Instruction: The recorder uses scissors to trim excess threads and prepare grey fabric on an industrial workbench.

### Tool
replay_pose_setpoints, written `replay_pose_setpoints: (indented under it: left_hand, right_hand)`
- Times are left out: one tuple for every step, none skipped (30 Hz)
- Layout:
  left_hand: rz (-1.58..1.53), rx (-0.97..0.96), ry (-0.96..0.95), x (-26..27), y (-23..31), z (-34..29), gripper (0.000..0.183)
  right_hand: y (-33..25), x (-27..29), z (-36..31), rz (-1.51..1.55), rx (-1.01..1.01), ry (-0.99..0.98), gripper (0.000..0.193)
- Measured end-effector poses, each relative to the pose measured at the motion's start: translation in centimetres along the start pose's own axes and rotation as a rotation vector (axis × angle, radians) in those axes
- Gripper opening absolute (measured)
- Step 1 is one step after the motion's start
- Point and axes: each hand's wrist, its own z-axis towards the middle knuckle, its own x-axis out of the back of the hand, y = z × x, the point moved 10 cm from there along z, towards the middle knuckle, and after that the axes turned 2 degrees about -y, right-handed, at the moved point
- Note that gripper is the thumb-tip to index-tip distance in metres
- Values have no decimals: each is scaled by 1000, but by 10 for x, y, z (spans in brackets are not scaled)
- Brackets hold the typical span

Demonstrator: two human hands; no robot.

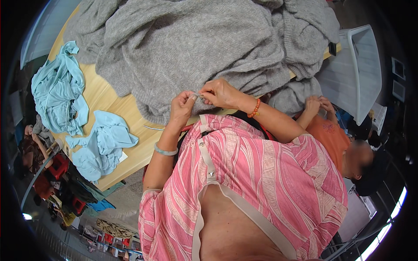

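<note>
A large grey fluffy knit garment [196, 48] lies heaped over the table in front of me. At its near edge, my left hand [183, 105] is closed in a pinch on a small bit of the grey knit. My right hand [221, 94] meets it from the right, thumb and fingers pressed together close to the left fingertips. Whatever sits between the right fingertips is too small to make out. A pale bangle [166, 149] circles my left wrist and an orange bead bracelet [256, 108] my right.
Light blue garments [61, 91] lie on the wooden table [111, 102] at left. A thin metal piece [153, 128] lies by my left wrist. More grey knit [305, 35] is piled at right, beside a pale plastic bin [355, 65]. A co-worker in orange [326, 135] sits close at right.
</note>
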Motion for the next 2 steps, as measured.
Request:
replay_pose_setpoints:
  left_hand:
    - [-1,25,-27,-1,-1,0,9]
    - [-2,51,-52,-2,-2,-2,9]
  right_hand:
    - [7,-4,-1,54,-87,-48,16]
    - [12,-8,-3,109,-173,-97,17]
